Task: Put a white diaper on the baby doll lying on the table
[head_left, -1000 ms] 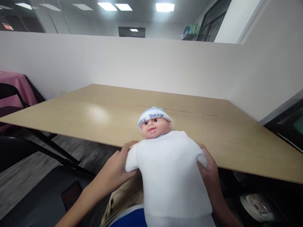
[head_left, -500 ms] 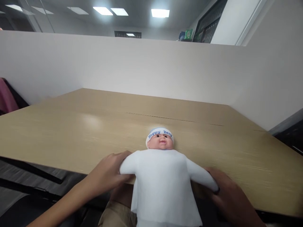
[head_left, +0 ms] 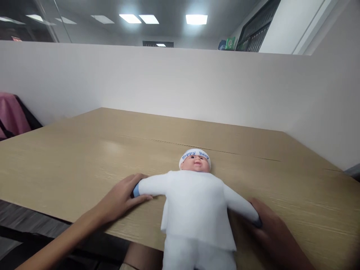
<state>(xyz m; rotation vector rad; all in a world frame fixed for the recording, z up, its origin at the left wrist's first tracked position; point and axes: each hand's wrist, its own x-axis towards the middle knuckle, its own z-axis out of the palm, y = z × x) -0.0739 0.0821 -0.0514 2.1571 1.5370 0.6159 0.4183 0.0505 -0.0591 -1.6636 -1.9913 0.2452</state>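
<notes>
Two bare hands reach onto a pale wooden table point(head_left: 84, 157), where a baby doll point(head_left: 197, 202) in white clothes lies on its back near the front edge, head pointing away and legs hanging over that edge. The left hand point(head_left: 120, 197) is closed around the blue-cuffed end of one outstretched doll arm, fingers above and thumb below. The right hand point(head_left: 270, 234) rests on the table touching the end of the other arm, though blur hides whether it grips; a white partition point(head_left: 168, 82) stands behind the table.

The doll point(head_left: 197, 202) is dressed in soft, matt white cloth that looks fleecy, and its head is smooth plastic with a slight sheen. The table point(head_left: 84, 150) is pale wood-grain laminate, smooth and faintly glossy under the lights. The partition point(head_left: 168, 82) looks matt white.
</notes>
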